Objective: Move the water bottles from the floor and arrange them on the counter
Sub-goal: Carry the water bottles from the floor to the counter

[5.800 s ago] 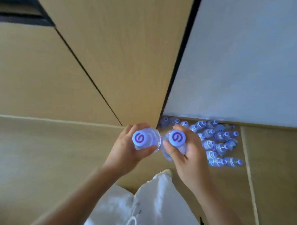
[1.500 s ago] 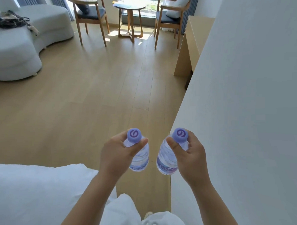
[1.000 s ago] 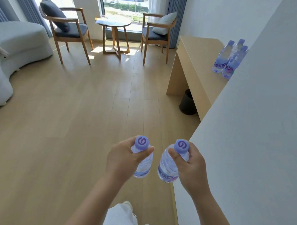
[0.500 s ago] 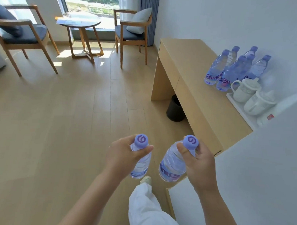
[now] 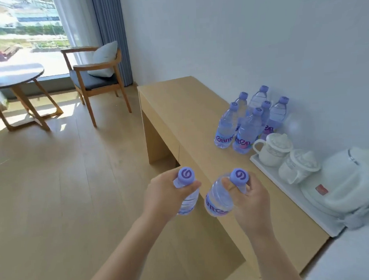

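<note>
Left fingers: curled round the neck and shoulder of a water bottle, thumb pressed just under its cap; the left hand [image 5: 167,196] grips it firmly.
Right fingers: wrapped round the neck of a second bottle, thumb on the near side below the cap; the right hand [image 5: 249,197] grips it too.
Left bottle [image 5: 186,199]: clear plastic, purple cap with a white swirl, held roughly upright over the edge between floor and counter; the hand covers most of its body, and only a strip of label shows.
Right bottle [image 5: 220,198]: same make, tilted with its base toward the left, held above the counter's front edge; purple lettering on the label is partly cut off by the curve.
Standing bottles [image 5: 245,127]: six purple-capped bottles upright in a tight cluster on the counter near the wall, the back ones half hidden behind the front two.
Counter [image 5: 191,110]: light wooden top along the white wall.
White tray [image 5: 285,181]: just right of the cluster, carrying two lidded white cups [image 5: 273,150] and a white kettle [image 5: 348,182], overexposed and hard to make out.
Further off: a wooden armchair [image 5: 95,80] with a pale cushion, and a round table [image 5: 16,72] cut off at the left by the window.
</note>
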A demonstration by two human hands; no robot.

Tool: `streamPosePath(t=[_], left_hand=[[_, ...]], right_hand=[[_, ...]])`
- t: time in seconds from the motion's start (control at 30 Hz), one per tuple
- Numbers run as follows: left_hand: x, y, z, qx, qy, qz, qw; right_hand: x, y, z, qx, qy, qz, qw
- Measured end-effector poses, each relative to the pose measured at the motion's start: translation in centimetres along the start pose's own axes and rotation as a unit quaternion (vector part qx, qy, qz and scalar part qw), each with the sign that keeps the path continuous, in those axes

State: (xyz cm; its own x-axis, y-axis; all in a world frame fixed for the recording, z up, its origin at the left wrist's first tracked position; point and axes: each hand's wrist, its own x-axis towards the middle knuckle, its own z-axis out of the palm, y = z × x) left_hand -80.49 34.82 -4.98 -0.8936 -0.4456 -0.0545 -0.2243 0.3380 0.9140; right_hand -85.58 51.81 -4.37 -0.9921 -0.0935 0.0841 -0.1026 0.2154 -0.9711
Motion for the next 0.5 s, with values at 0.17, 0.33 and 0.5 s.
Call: streamPosePath(t=[0.17, 0.33, 0.5], left_hand=[[8.5, 1.3, 2.5, 0.010, -0.074, 0.013, 0.997], [16.3, 2.1, 5.7, 0.028, -0.182, 0.043, 0.982], [23.3, 3.4, 8.3, 0.042, -0.301, 0.087, 0.949]], right_hand=[[5.0, 1.1, -0.5, -0.021, 0.081, 0.036, 0.996], [10.5, 2.5, 0.7, -0.056, 0.164, 0.068, 0.982], [15.5, 2.9, 2.1, -0.086, 0.255, 0.083, 0.960]])
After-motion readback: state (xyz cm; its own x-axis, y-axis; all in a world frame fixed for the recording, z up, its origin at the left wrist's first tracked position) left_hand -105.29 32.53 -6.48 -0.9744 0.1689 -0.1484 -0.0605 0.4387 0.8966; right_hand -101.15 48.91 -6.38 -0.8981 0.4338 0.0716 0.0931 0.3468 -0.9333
